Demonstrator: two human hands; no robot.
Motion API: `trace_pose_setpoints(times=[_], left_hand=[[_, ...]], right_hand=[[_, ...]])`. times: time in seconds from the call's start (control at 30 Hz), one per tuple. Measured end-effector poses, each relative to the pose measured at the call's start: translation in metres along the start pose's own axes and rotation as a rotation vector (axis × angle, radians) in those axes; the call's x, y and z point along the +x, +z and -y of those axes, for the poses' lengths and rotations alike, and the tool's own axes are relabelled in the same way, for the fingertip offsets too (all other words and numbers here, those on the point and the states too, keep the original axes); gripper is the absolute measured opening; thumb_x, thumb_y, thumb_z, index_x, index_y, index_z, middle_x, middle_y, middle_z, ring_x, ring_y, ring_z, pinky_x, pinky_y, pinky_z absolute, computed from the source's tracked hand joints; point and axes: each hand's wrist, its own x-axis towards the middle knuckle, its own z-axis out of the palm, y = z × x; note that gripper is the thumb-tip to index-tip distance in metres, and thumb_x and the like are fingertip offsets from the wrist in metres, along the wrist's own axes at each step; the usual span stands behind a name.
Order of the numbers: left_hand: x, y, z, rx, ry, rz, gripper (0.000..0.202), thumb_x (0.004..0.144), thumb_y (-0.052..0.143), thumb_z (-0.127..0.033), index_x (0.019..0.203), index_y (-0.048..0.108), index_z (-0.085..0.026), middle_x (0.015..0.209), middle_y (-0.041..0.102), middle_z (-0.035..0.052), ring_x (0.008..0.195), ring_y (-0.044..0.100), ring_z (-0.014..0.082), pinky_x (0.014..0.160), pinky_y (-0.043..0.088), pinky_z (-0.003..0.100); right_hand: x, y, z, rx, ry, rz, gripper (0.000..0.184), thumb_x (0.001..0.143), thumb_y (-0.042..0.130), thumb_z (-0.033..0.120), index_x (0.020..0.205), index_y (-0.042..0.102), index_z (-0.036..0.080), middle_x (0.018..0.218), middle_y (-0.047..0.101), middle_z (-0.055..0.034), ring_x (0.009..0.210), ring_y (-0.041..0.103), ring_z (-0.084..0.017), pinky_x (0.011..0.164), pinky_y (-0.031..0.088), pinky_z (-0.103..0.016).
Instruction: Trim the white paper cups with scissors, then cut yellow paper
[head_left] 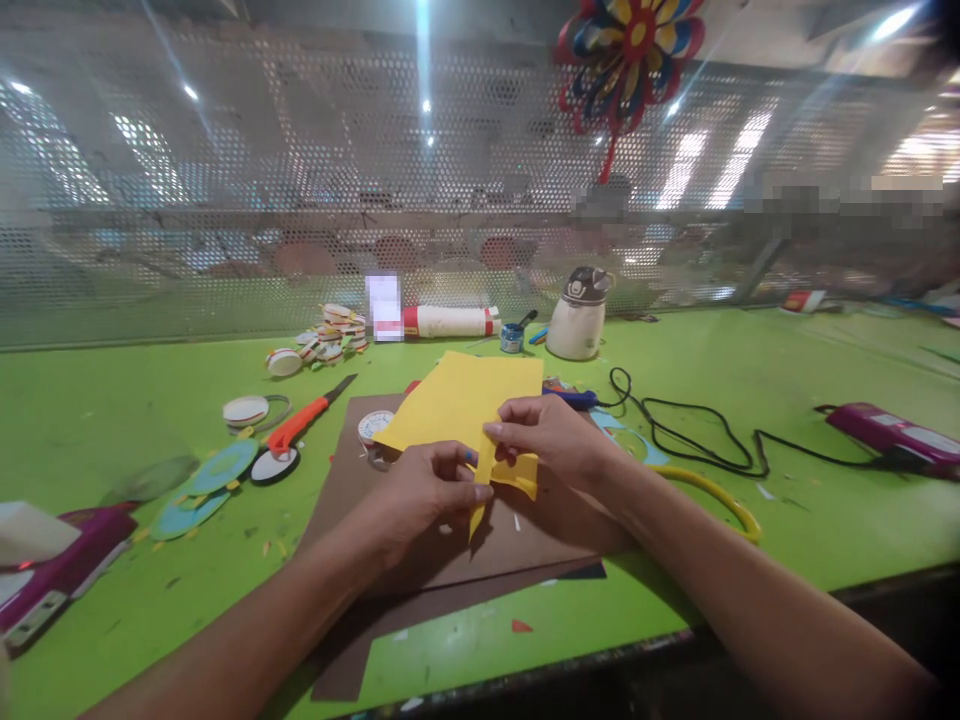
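Between both hands is a narrow yellow paper strip, held upright and tapering to a point at its lower end. My left hand pinches the strip low down, thumb against fingers. Higher up, my right hand grips the same strip between thumb and fingertips. Behind them a larger yellow sheet stands out above a brown board; whether it joins the strip is hidden by the fingers. A curled yellow piece shows under the right hand.
An orange utility knife and blue paper discs lie at left on the green table. Purple devices sit at both sides, the right one with a black cable. A white jug and blue jar stand behind.
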Motion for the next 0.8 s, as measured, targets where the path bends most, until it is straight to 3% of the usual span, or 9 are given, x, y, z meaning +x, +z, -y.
trace_pose_setpoints(times=[0.37, 0.67, 0.8], left_hand=[[-0.0009, 0.0067, 0.0037, 0.086, -0.009, -0.007, 0.031, 0.057, 0.079, -0.031, 0.063, 0.053, -0.017, 0.044, 0.055, -0.0024, 0.039, 0.051, 0.0118, 0.043, 0.037, 0.023], [-0.0041, 0.0061, 0.0018, 0.096, -0.005, 0.022, 0.026, 0.064, 0.074, -0.035, 0.062, 0.056, -0.015, 0.050, 0.059, 0.0012, 0.044, 0.053, 0.0120, 0.047, 0.042, 0.024], [-0.0055, 0.0062, -0.0023, 0.079, 0.030, -0.040, 0.025, 0.069, 0.069, -0.033, 0.059, 0.056, -0.015, 0.053, 0.057, 0.0018, 0.047, 0.050, 0.0109, 0.049, 0.043, 0.025]], right_hand=[[0.0029, -0.0041, -0.0035, 0.039, -0.031, -0.030, 0.023, 0.067, 0.073, 0.033, 0.060, 0.063, 0.014, 0.052, 0.061, 0.0011, 0.050, 0.052, -0.009, 0.053, 0.039, -0.024], [0.0057, -0.0069, -0.0046, 0.141, -0.049, -0.086, 0.028, 0.065, 0.075, 0.040, 0.062, 0.062, 0.015, 0.053, 0.059, 0.0022, 0.051, 0.052, -0.009, 0.053, 0.038, -0.025], [0.0080, -0.0095, -0.0071, 0.207, -0.079, -0.145, 0.029, 0.063, 0.078, 0.039, 0.062, 0.060, 0.016, 0.056, 0.056, 0.0044, 0.055, 0.053, -0.009, 0.055, 0.040, -0.024]])
